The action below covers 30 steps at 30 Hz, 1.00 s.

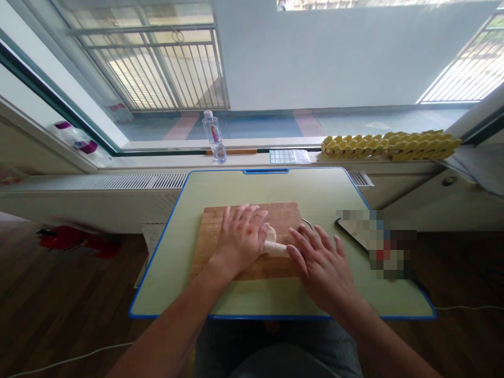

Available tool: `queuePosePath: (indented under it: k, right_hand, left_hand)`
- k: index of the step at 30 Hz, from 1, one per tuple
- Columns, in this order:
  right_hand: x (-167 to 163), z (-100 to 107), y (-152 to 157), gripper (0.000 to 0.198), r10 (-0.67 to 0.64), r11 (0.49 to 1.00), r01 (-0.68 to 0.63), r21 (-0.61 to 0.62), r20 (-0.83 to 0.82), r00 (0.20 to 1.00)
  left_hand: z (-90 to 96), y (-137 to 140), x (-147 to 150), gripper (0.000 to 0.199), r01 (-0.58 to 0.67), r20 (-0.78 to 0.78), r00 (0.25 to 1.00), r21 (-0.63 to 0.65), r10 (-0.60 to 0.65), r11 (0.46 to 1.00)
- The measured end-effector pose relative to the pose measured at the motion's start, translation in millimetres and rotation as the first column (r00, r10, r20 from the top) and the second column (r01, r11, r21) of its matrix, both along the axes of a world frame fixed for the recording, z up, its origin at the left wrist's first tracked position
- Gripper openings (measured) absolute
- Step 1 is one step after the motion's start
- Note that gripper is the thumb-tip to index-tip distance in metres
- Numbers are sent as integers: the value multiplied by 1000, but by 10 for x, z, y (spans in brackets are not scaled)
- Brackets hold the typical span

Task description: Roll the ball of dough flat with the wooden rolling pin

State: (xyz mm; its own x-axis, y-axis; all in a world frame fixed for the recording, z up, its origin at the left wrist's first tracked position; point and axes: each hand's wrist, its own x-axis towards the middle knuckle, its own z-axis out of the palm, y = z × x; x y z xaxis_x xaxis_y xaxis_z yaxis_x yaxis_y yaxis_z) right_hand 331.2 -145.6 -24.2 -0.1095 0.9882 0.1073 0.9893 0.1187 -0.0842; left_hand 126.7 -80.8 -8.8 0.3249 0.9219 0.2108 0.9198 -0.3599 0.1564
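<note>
A pale rolling pin [276, 249] lies across a wooden cutting board [214, 262], its middle showing between my hands. My left hand [244, 236] rests over its left end, fingers stretched forward and palm down. Over the right end lies my right hand [322, 262], its fingers spread past the board's right edge. Both hands press flat from above rather than wrapping round the pin. Just beyond the pin, beside my left fingers, a small piece of pale dough [271, 234] shows; the rest of it is hidden.
The board sits on a small blue-edged table [177, 283]. A phone-like device [366, 244], partly pixelated, lies at the right. A thin metal handle [307, 222] sticks out behind the board. On the windowsill stand a clear bottle [214, 137] and a yellow folded object [389, 145].
</note>
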Motion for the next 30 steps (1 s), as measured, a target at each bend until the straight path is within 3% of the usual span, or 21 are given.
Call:
queuePosePath:
  k: [4,12,15,22,30]
  right_hand:
    - [-20,-1,28,48,10,1000,-10,5,10,1000]
    - [16,16,329,53,-122,992,122,8,29,992]
    - [-1,23,255,53,-86,996,85,17,33,996]
    - [-148,7,-129,53,39,999,-38,-10,21,999]
    - [17,42,268,57,-81,996,82,-23,54,995]
  left_hand:
    - [15,159,61,43,-1,8,1000,26,1,1000]
    - [24,624,271,44,37,5,999,-2,-37,999]
    - [-8,583,232,46,38,-3,999,-38,-38,999]
    - [-70,199,14,51,58,-56,997,-32,-59,998]
    - [-29,616,271,52,71,-28,997,-120,-75,990]
